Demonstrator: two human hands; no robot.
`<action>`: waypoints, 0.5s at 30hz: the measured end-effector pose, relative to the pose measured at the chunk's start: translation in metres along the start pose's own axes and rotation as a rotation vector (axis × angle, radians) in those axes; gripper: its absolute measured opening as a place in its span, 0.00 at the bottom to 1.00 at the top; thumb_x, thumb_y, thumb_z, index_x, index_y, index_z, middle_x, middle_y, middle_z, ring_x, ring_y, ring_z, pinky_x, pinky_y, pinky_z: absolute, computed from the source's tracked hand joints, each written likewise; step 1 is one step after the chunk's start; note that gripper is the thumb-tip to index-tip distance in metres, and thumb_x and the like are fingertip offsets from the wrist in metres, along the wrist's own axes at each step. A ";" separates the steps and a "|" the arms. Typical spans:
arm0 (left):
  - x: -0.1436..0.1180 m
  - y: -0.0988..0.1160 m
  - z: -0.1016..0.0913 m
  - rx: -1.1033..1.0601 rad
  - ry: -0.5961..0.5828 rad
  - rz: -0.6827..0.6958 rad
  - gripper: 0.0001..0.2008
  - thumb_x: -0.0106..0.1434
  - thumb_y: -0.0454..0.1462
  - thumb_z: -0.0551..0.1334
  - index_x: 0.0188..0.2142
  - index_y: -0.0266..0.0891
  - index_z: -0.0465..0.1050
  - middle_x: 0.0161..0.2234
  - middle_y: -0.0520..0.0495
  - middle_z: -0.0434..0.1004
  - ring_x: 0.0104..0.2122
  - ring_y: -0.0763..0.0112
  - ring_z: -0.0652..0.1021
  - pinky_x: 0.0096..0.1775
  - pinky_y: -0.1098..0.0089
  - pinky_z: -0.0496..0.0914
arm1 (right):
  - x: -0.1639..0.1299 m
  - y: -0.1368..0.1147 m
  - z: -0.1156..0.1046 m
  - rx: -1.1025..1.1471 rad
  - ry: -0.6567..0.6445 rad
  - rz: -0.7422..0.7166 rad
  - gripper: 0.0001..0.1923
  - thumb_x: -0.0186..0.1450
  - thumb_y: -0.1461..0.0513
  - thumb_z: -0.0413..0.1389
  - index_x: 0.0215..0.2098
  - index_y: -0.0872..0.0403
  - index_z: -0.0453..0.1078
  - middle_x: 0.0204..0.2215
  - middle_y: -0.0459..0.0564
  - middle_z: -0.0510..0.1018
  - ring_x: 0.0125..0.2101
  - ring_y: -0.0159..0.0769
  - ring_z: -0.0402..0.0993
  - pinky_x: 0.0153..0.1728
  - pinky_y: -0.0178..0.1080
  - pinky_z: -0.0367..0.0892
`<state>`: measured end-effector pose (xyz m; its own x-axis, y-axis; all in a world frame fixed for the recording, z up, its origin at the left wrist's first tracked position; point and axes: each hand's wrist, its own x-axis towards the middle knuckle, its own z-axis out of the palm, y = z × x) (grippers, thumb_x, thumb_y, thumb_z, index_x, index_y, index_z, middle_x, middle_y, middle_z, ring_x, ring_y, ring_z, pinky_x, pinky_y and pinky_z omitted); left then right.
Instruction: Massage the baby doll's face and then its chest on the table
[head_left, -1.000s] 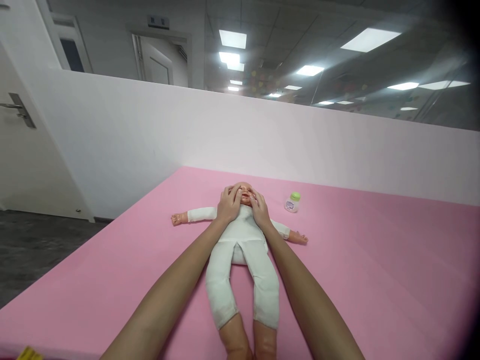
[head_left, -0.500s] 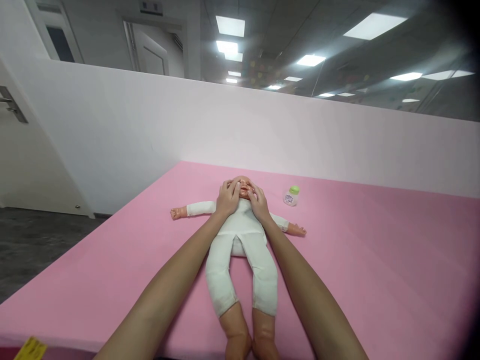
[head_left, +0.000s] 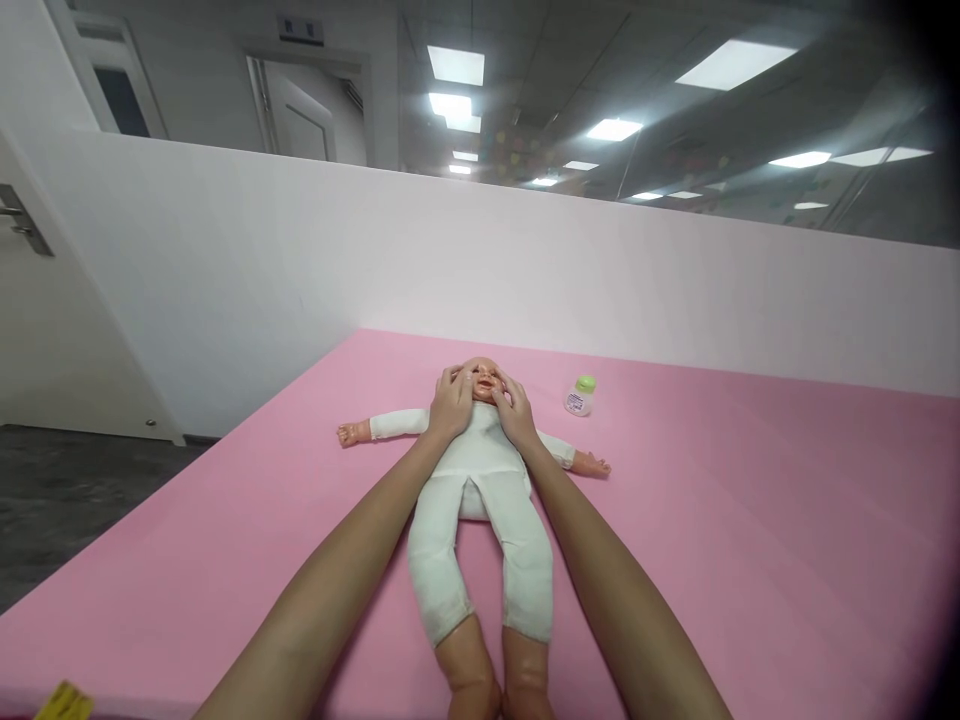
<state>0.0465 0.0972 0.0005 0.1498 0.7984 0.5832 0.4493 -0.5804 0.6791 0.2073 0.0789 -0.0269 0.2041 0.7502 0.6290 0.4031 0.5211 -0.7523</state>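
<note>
A baby doll (head_left: 484,445) with a white cloth body lies on its back, its arms spread wide and its bare plastic feet toward me. My left hand (head_left: 451,402) cups the left side of the doll's head, thumb along the cheek. On the other side, my right hand (head_left: 516,410) holds the head in the same way, its thumb near the corner of the mouth. The doll's mouth and nose show between my hands, while the sides of its head are hidden. Both my forearms run alongside the doll's body and legs.
A small clear bottle with a green cap (head_left: 580,397) stands right of the doll's head. The pink padded table top (head_left: 705,520) meets a low white wall (head_left: 600,275) at the back. At left is a door with a metal handle (head_left: 26,222). A yellow label (head_left: 66,702) sits at the near left edge.
My left thumb has slid slightly outward, away from the doll's nose, baring more of its face. Both hands stay around the head. The whole view has shifted a little.
</note>
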 end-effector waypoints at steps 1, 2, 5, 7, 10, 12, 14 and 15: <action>0.000 0.000 0.000 -0.002 0.002 0.001 0.24 0.78 0.46 0.44 0.63 0.49 0.70 0.60 0.43 0.68 0.61 0.60 0.69 0.63 0.57 0.65 | 0.000 0.000 0.000 0.006 0.007 0.012 0.28 0.69 0.51 0.53 0.65 0.50 0.69 0.62 0.56 0.72 0.63 0.46 0.67 0.65 0.51 0.63; 0.000 0.000 0.001 -0.006 0.007 0.003 0.24 0.78 0.46 0.44 0.63 0.49 0.70 0.60 0.43 0.68 0.61 0.60 0.70 0.63 0.57 0.65 | 0.000 0.001 0.001 0.014 0.013 0.026 0.29 0.69 0.50 0.54 0.65 0.50 0.68 0.62 0.57 0.72 0.63 0.47 0.67 0.65 0.51 0.63; 0.000 -0.001 0.002 -0.015 0.025 0.003 0.23 0.76 0.46 0.49 0.65 0.47 0.68 0.59 0.42 0.69 0.60 0.59 0.70 0.63 0.57 0.65 | -0.001 0.002 0.002 0.044 0.021 0.059 0.31 0.69 0.49 0.55 0.66 0.52 0.67 0.63 0.58 0.71 0.63 0.48 0.67 0.65 0.52 0.63; 0.000 -0.002 0.002 -0.010 0.019 0.014 0.23 0.74 0.45 0.54 0.65 0.46 0.67 0.59 0.41 0.69 0.60 0.57 0.70 0.63 0.57 0.66 | -0.002 0.002 0.002 0.065 0.015 0.067 0.31 0.67 0.50 0.57 0.66 0.51 0.67 0.64 0.57 0.71 0.63 0.48 0.67 0.65 0.52 0.63; -0.002 -0.004 0.000 0.003 -0.009 0.048 0.27 0.69 0.43 0.60 0.66 0.48 0.66 0.60 0.41 0.67 0.61 0.55 0.69 0.63 0.56 0.66 | -0.003 -0.001 0.001 0.090 0.008 0.064 0.33 0.65 0.50 0.61 0.66 0.51 0.66 0.64 0.58 0.71 0.62 0.49 0.68 0.64 0.52 0.65; -0.003 -0.008 -0.003 -0.002 -0.027 0.086 0.28 0.68 0.43 0.62 0.67 0.49 0.66 0.60 0.42 0.67 0.62 0.54 0.69 0.63 0.55 0.66 | -0.004 -0.003 0.000 0.110 -0.003 0.063 0.36 0.64 0.50 0.63 0.67 0.51 0.65 0.64 0.58 0.70 0.62 0.49 0.68 0.64 0.51 0.66; -0.003 -0.013 -0.005 -0.023 -0.037 0.130 0.29 0.68 0.43 0.63 0.67 0.49 0.64 0.61 0.42 0.66 0.62 0.54 0.68 0.64 0.54 0.65 | -0.005 -0.005 0.000 0.131 -0.016 0.072 0.39 0.63 0.49 0.63 0.68 0.52 0.63 0.65 0.59 0.68 0.63 0.50 0.68 0.63 0.52 0.66; -0.003 -0.016 -0.005 -0.036 -0.037 0.145 0.29 0.68 0.44 0.63 0.68 0.48 0.64 0.61 0.42 0.66 0.62 0.54 0.68 0.64 0.54 0.64 | -0.006 -0.005 0.000 0.139 -0.019 0.081 0.40 0.63 0.49 0.64 0.69 0.52 0.62 0.66 0.59 0.67 0.63 0.50 0.68 0.63 0.52 0.66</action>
<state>0.0341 0.1033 -0.0101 0.2430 0.7107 0.6602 0.3890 -0.6949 0.6049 0.2040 0.0719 -0.0264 0.2134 0.7992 0.5619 0.2581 0.5086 -0.8214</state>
